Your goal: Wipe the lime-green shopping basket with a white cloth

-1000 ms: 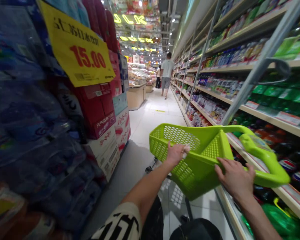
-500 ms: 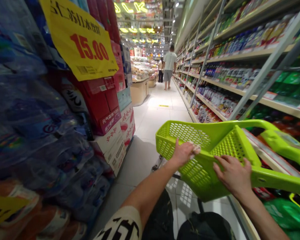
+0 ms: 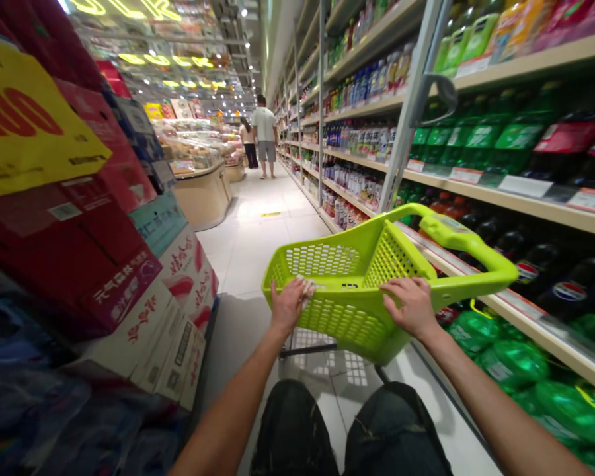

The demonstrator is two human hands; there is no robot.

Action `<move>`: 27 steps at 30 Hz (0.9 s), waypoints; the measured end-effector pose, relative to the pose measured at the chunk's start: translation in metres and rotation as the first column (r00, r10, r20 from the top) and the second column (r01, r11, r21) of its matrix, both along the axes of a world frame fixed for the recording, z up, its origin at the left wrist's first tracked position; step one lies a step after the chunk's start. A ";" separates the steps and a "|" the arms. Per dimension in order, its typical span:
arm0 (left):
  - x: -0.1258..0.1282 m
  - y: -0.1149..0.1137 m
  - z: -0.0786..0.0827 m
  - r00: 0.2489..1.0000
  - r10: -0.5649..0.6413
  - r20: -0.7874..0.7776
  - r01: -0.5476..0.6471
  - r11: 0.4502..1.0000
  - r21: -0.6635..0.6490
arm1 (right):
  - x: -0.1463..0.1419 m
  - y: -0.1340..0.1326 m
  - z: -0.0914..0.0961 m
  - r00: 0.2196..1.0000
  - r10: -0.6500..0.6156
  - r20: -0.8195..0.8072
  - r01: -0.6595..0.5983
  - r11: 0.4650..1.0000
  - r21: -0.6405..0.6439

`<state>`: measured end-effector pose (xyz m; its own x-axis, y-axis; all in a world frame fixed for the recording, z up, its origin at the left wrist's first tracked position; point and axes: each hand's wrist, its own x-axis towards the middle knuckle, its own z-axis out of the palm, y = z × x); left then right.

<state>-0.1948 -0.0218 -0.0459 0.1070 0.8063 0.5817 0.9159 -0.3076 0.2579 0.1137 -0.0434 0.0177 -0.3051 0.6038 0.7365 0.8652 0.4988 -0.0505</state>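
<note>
A lime green plastic shopping cart basket (image 3: 327,261) stands in the aisle in front of me, tilted, its handle (image 3: 469,248) pointing right toward the shelves. My left hand (image 3: 286,305) grips the basket's near rim with a small white cloth (image 3: 307,288) bunched under the fingers. My right hand (image 3: 412,305) rests on the rim near the basket's inner divider, its fingers curled over the edge. Nothing shows inside the basket.
Shelves of soda bottles (image 3: 500,142) run along the right. Stacked red and white cartons (image 3: 129,277) with a yellow price sign (image 3: 24,132) line the left. Two people (image 3: 264,132) stand far down the aisle by a wooden display counter (image 3: 201,192).
The view swung left and the basket shifted toward the middle, now less tilted. Both hands kept their hold on the rim, the left still with the cloth.
</note>
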 end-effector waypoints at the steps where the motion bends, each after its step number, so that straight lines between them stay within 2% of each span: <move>1: -0.002 0.000 -0.002 1.000 0.020 0.009 -0.020 1.000 0.008 | 0.001 0.001 0.000 1.000 0.002 -0.009 -0.002 1.000 0.001; 2: -0.005 0.001 -0.004 0.994 0.094 0.048 -0.095 0.995 0.010 | 0.002 0.001 0.000 1.000 0.002 -0.016 -0.002 1.000 0.001; 4: -0.013 0.004 -0.007 0.941 0.298 0.157 -0.301 0.954 -0.009 | 0.003 0.002 0.000 1.000 -0.006 -0.027 0.006 1.000 -0.003; 6: -0.012 0.005 -0.006 0.901 0.382 0.207 -0.384 0.923 -0.031 | 0.002 0.002 0.000 0.999 -0.020 -0.036 0.020 1.000 -0.009; 7: -0.007 0.004 -0.005 0.916 0.351 0.194 -0.352 0.935 -0.029 | 0.002 0.002 0.000 0.999 -0.027 -0.041 0.027 1.000 -0.011; 9: 0.006 0.002 -0.002 0.976 0.188 0.111 -0.188 0.982 -0.012 | 0.002 0.001 0.000 0.999 -0.031 -0.043 0.030 0.999 -0.016; 11: 0.012 -0.001 0.002 0.998 0.057 0.035 -0.056 0.998 -0.018 | 0.003 0.001 0.000 0.999 -0.014 -0.034 0.013 1.000 -0.024; 12: 0.012 -0.002 0.003 0.997 0.071 0.035 -0.070 0.997 -0.031 | 0.004 0.001 -0.001 1.000 -0.003 -0.030 0.002 1.000 -0.028; 13: 0.009 -0.001 0.004 0.987 0.146 0.063 -0.143 0.989 -0.048 | 0.005 0.001 -0.001 1.000 0.008 -0.028 -0.008 0.999 -0.032; 15: 0.002 0.000 0.006 0.918 0.365 0.153 -0.354 0.930 -0.095 | 0.005 0.001 -0.001 0.999 0.013 -0.037 -0.015 0.999 -0.034; 16: 0.002 0.001 0.006 0.884 0.432 0.182 -0.418 0.902 -0.111 | 0.004 0.001 -0.001 0.999 0.008 -0.047 -0.010 0.999 -0.032; 17: 0.004 0.001 0.007 0.878 0.440 0.188 -0.427 0.898 -0.111 | 0.003 0.002 -0.002 0.998 0.001 -0.058 -0.003 1.000 -0.030; 18: 0.010 0.001 0.007 0.905 0.390 0.170 -0.378 0.921 -0.095 | 0.003 0.002 -0.002 0.998 -0.007 -0.066 0.005 1.000 -0.029; 20: 0.025 0.000 0.008 0.980 0.180 0.082 -0.176 0.983 -0.050 | 0.002 0.002 -0.003 0.997 -0.016 -0.074 0.013 0.999 -0.031; 22: 0.035 -0.001 0.008 1.000 0.014 0.005 -0.014 0.999 -0.033 | 0.002 0.002 -0.003 0.997 -0.009 -0.071 0.007 0.999 -0.034; 23: 0.035 -0.001 0.008 1.000 -0.003 -0.001 0.003 0.999 -0.032 | 0.003 0.002 -0.003 0.998 0.000 -0.067 -0.002 0.999 -0.033; 25: 0.028 0.000 0.008 0.989 0.132 0.072 -0.129 0.991 -0.041 | 0.003 0.001 -0.003 0.998 0.022 -0.062 -0.024 0.999 -0.028; 27: 0.020 0.002 0.007 0.924 0.338 0.178 -0.330 0.941 -0.073 | 0.003 0.001 -0.003 0.997 0.035 -0.066 -0.037 0.999 -0.022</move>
